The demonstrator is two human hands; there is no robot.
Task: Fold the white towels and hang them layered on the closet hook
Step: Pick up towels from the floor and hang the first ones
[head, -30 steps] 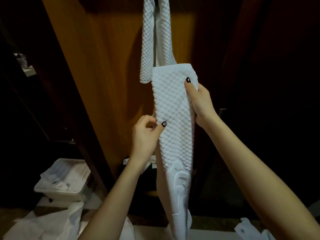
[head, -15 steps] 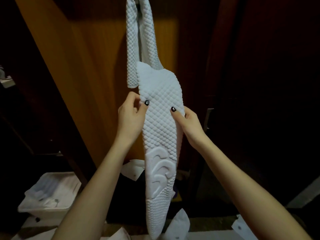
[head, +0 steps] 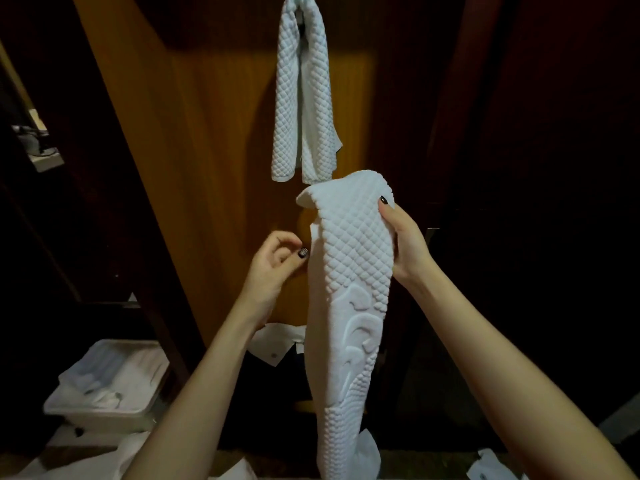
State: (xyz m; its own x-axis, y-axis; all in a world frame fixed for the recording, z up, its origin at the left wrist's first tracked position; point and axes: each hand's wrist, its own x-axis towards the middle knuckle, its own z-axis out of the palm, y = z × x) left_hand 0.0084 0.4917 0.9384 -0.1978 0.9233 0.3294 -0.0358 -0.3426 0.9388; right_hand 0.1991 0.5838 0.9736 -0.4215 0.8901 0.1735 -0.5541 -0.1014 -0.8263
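One white quilted towel [head: 301,98] hangs doubled over a hook at the top of the wooden closet panel [head: 207,168]; the hook itself is hidden by the cloth. Just below it I hold a second white towel [head: 349,306], folded into a long narrow strip that hangs down past the bottom of the view. My right hand [head: 403,240] grips its upper right edge, thumb on the front. My left hand [head: 277,261] pinches the strip's left edge, lower than my right hand.
A white plastic bin [head: 107,389] with cloth in it sits on the floor at the lower left. More white fabric [head: 277,344] lies behind the towel and along the bottom edge. Dark closet doors stand on the right.
My right hand has moved up from the strip's middle to its top right corner. The top of the strip now curls forward below the hung towel. The camera has tilted up.
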